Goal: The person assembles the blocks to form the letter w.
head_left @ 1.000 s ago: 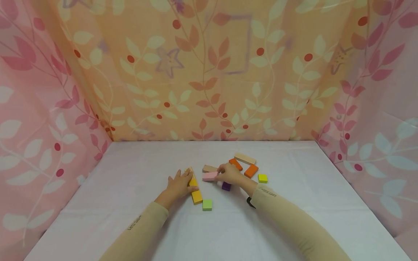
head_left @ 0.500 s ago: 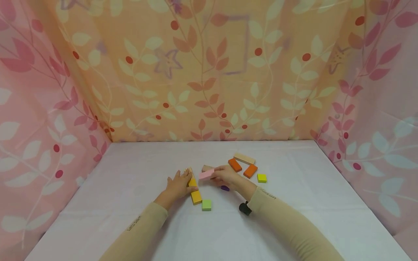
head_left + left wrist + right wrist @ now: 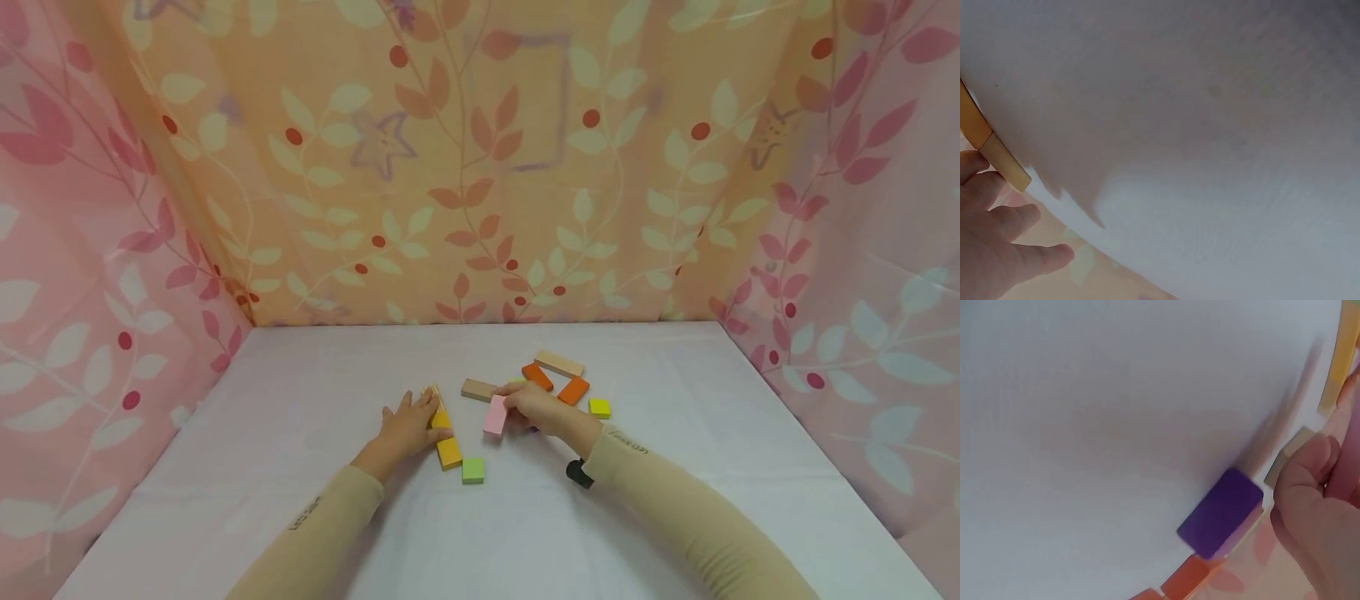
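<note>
My left hand (image 3: 405,429) rests with spread fingers along a row of blocks. The row has a yellow block (image 3: 449,454) at its near end, a deeper yellow one (image 3: 441,423) beyond it, and a pale wooden block (image 3: 1007,164) by the fingertips in the left wrist view. My right hand (image 3: 543,410) pinches a pink block (image 3: 495,417) between thumb and fingers, its long side pointing toward me. Below that hand, a purple block (image 3: 1222,512) stands on the table in the right wrist view, mostly hidden in the head view.
A green block (image 3: 472,471) lies near the row's front end. Behind the right hand are a wooden block (image 3: 477,389), two orange blocks (image 3: 574,390) and a long pale block (image 3: 559,363). A small yellow block (image 3: 599,408) sits to the right. Patterned curtains surround the white table.
The pink block has turned in my right hand from lying sideways to pointing toward me, after swinging slightly left. My left hand has kept its place on the row.
</note>
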Demonstrator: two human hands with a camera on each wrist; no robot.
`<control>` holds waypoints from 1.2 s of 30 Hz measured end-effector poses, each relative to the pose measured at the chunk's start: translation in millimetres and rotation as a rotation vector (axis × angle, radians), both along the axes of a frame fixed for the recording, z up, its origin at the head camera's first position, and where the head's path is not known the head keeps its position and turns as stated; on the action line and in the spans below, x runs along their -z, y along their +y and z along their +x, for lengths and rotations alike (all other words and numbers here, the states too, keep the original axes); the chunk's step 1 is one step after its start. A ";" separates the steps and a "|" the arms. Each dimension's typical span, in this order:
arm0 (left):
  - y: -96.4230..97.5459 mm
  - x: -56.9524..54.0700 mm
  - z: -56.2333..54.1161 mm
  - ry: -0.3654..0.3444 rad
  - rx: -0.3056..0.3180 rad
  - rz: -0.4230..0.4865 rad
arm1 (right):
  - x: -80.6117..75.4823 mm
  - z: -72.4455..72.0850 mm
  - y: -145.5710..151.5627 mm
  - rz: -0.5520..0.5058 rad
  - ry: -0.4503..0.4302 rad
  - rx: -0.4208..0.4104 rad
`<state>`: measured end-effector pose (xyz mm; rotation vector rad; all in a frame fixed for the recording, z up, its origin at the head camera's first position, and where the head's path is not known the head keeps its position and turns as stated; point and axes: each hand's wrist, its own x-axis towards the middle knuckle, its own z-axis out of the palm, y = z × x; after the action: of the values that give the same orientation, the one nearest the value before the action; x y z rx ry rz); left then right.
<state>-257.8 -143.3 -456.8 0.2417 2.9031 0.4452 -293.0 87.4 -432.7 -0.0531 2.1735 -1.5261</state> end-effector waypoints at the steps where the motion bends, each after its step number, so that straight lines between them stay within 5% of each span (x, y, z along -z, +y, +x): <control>1: 0.0 -0.1 0.0 0.000 0.000 0.000 | 1.5 2.1 -1.4 0.026 0.022 -0.037; 5: 0.1 -0.5 0.0 0.000 0.001 0.000 | 7.8 10.2 -7.2 0.192 0.149 -0.154; 12: 1.4 -2.9 1.1 -0.011 -0.009 -0.004 | 10.4 17.2 -11.0 0.414 0.263 -0.178; 36: 2.1 -12.2 6.7 -0.010 -0.001 0.017 | 6.7 20.4 -7.6 0.403 0.209 -0.206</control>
<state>-251.1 -141.2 -444.6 0.2394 2.8909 0.4699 -272.6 79.7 -439.3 -0.3041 2.5115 -0.9879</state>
